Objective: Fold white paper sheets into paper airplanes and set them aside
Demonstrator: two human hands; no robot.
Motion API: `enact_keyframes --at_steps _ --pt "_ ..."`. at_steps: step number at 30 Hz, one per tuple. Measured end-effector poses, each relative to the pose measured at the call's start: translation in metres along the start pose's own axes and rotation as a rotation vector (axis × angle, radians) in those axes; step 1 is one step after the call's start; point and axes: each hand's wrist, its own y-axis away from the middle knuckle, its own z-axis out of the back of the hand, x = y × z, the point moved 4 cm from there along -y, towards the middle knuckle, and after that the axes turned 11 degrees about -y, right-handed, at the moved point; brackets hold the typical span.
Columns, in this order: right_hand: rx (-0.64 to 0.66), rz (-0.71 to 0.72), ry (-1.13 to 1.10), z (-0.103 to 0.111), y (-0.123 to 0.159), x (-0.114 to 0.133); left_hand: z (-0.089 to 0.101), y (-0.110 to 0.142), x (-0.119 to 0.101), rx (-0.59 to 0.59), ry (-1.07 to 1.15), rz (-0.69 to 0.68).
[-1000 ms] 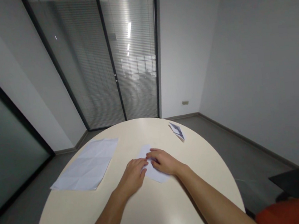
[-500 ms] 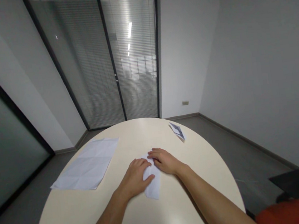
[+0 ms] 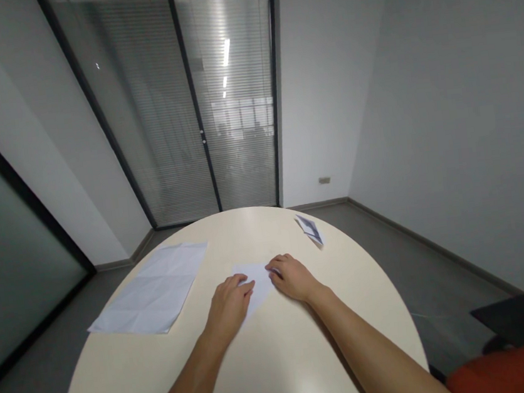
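Note:
A folded piece of white paper point(image 3: 260, 287) lies between my hands on the round cream table point(image 3: 273, 378). My left hand point(image 3: 228, 302) covers its left side, with thumb and forefinger closed together on the paper. At the upper right corner, my right hand point(image 3: 293, 277) has its fingers bent over the edge and pinching it. The palms partly hide the paper's outline, and its folds are hard to make out. Both forearms rest low over the near part of the table.
A large creased sheet of white paper point(image 3: 159, 287) lies flat on the left of the table. Near the far right edge sits a small folded paper piece point(image 3: 310, 229) with a grey-blue face. A red and black chair point(image 3: 513, 370) stands at the lower right, beyond the table.
The paper has turned from a narrow upright strip to a wider shape slanting down to the left. My left hand has shifted left and drawn its thumb in; my right hand has moved slightly right.

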Motion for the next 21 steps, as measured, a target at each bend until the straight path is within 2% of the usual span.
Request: enact_keyframes --at_steps 6,13,21 --pt "-0.007 -0.018 0.035 0.0006 -0.0011 0.0001 0.0019 0.0024 -0.0007 -0.011 0.009 -0.004" --pt "0.025 0.131 -0.063 -0.0066 0.0007 0.0035 0.0044 0.0047 -0.0043 -0.010 0.019 -0.014" --pt "-0.003 0.027 0.034 -0.0007 -0.0012 0.0052 -0.0012 0.0048 -0.0028 0.000 -0.026 -0.043"
